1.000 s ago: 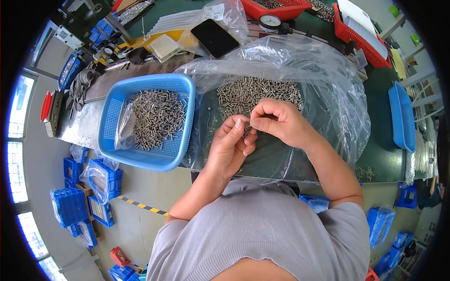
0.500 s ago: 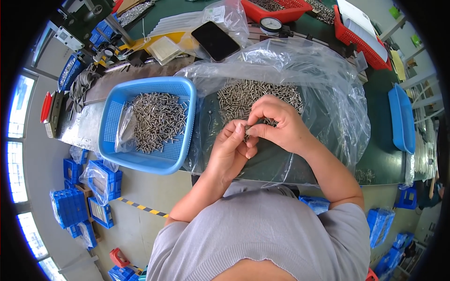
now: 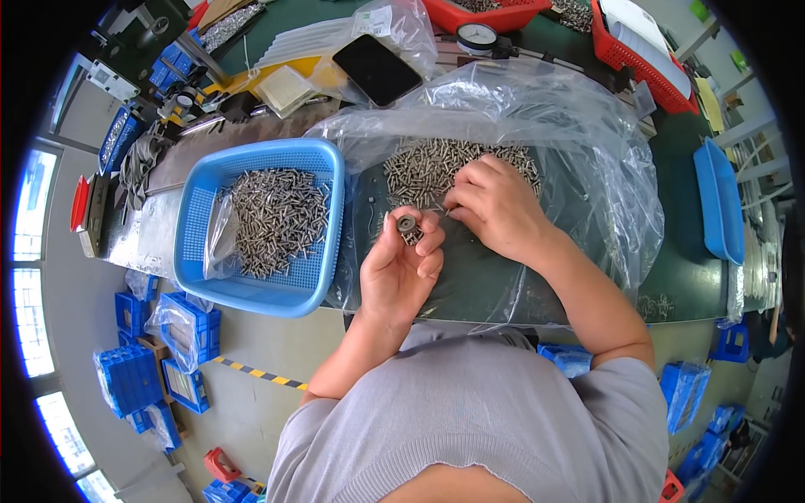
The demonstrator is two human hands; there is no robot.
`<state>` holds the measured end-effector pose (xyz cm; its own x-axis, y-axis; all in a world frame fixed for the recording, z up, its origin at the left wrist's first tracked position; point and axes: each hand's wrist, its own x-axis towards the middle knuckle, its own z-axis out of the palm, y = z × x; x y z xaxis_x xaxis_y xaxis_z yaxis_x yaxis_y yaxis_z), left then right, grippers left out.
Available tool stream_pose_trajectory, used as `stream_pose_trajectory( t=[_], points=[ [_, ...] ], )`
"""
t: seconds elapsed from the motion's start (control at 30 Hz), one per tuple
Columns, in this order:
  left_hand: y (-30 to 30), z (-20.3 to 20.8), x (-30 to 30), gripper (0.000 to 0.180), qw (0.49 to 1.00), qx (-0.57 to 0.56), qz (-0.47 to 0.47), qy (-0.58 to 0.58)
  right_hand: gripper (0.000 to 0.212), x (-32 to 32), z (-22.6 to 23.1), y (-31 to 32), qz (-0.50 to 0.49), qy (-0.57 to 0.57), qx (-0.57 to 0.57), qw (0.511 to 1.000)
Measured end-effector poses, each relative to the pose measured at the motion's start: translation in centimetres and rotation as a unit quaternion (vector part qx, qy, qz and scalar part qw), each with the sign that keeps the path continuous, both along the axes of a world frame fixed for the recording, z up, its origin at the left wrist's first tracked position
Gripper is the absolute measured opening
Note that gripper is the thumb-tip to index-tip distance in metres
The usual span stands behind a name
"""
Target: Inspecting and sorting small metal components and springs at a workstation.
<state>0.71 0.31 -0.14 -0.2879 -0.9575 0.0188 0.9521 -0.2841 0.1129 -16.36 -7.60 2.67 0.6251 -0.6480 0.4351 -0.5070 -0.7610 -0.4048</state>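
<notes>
My left hand [image 3: 392,272] is raised over the table's near side, closed around a small round metal ring [image 3: 407,224] with a hole in its middle. Several small metal pins [image 3: 412,238] are tucked in the fingers just below the ring. My right hand [image 3: 501,211] is at the near edge of a pile of short metal pins [image 3: 423,170] lying on clear plastic. Its thumb and fingertips are pinched together, and whatever they hold is too small to make out. Left of my hands, a blue perforated basket [image 3: 191,236] holds many similar pins [image 3: 281,222] and a crumpled plastic bag.
A large clear plastic sheet [image 3: 579,126] is bunched behind and right of the pile. Beyond it lie a black phone [image 3: 377,69], a dial gauge [image 3: 476,36] and a red basket [image 3: 616,57]. A blue tray [image 3: 719,201] sits at the table's right edge.
My hands have parted. The left has drawn back and turned, bringing the ring's face into sight. My right hand has moved off it, up and right toward the pile.
</notes>
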Motion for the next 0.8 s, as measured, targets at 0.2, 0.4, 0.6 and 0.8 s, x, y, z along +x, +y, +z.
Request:
stream_pose_trajectory(
  t=[0.2,0.4,0.6,0.8],
  points=[
    [0.1,0.0,0.3,0.027,0.997,-0.065,0.012,-0.026,0.021,-0.8,0.4,0.2,0.005,0.017,0.045,0.999],
    [0.2,-0.2,0.2,0.028,0.997,-0.056,0.027,-0.039,0.022,0.8,0.1,0.6,0.014,0.011,-0.038,0.999],
    [0.3,-0.2,0.2,0.028,0.997,-0.053,0.032,-0.044,0.013,-0.2,0.0,0.1,0.002,0.036,-0.016,0.999],
    [0.3,0.0,0.2,0.028,0.997,-0.05,0.033,-0.043,0.018,-0.1,0.3,0.4,-0.006,-0.015,0.012,1.0]
  ],
)
